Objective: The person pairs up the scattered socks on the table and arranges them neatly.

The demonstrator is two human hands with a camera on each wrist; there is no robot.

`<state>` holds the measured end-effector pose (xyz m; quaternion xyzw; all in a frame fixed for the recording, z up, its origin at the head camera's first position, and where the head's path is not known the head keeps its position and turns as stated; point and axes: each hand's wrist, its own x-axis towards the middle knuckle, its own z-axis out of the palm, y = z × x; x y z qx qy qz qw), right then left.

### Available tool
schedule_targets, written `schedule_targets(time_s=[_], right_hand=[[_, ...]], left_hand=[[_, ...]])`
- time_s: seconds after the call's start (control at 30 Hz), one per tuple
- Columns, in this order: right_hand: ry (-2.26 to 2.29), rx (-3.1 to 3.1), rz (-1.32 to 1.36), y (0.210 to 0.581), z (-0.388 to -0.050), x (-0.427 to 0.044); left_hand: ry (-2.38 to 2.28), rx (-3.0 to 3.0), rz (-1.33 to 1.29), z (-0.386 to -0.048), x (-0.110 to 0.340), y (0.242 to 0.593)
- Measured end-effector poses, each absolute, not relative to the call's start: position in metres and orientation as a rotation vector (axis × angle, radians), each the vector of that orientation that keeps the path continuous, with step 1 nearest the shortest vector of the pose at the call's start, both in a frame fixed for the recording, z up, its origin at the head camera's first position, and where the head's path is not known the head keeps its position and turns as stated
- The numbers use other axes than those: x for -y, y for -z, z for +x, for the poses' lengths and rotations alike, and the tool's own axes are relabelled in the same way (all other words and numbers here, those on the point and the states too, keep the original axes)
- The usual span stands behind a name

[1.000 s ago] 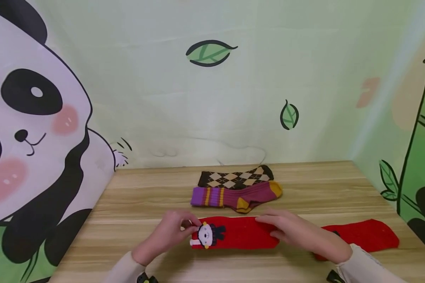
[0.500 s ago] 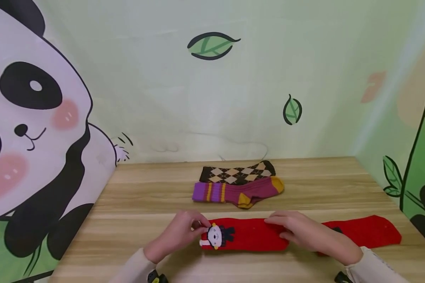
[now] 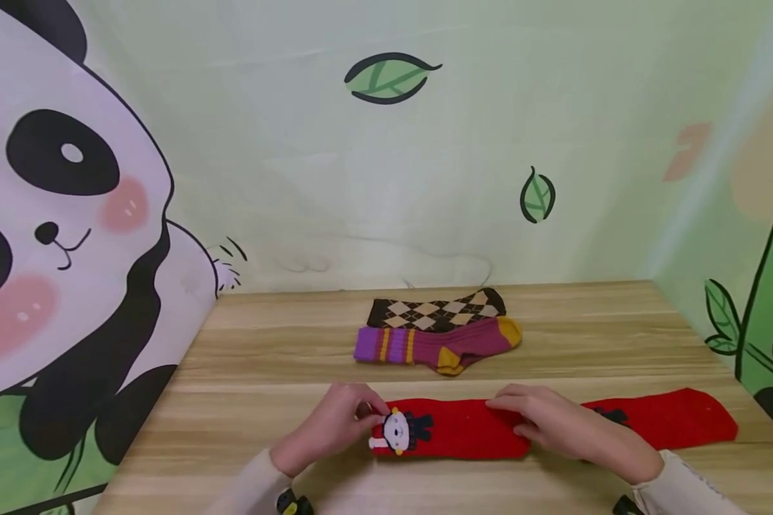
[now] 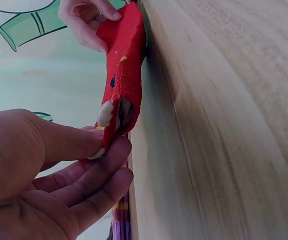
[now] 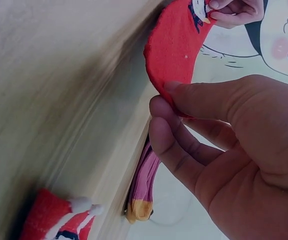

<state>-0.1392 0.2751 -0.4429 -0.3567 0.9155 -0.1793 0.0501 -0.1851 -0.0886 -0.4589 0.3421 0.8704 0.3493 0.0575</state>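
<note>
A red sock (image 3: 464,428) with a white-faced character in a dark scarf is stretched lengthwise between both hands near the front of the table. My left hand (image 3: 338,423) pinches its cuff end between thumb and fingers; the left wrist view shows the cuff opening (image 4: 126,112) beside the fingertips. At the toe end, my right hand (image 3: 557,425) pinches the fabric, thumb on top, as the right wrist view shows. The sock appears slightly raised off the wood. A second red sock (image 3: 683,420) lies to the right, partly hidden behind the right hand and forearm.
Purple and maroon striped socks (image 3: 438,347) with mustard heel and toe lie farther back. Behind them, touching, is a brown argyle sock (image 3: 434,312). The wooden table (image 3: 264,336) ends at a pale cloth backdrop (image 3: 283,157) printed with a panda and leaves.
Both hands have shifted slightly right with the red sock, which stays pinched at both ends. The camera view has tilted a little downward. The other socks appear to stay put.
</note>
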Motion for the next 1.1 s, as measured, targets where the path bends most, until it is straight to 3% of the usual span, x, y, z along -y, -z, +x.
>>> schedule_targets(time_s=[1.1], right_hand=[[0.525, -2.771, -0.996, 0.462, -0.137, -0.276]], left_hand=[[-0.808, -2.669, 1.151, -0.189, 0.082, 0.476]])
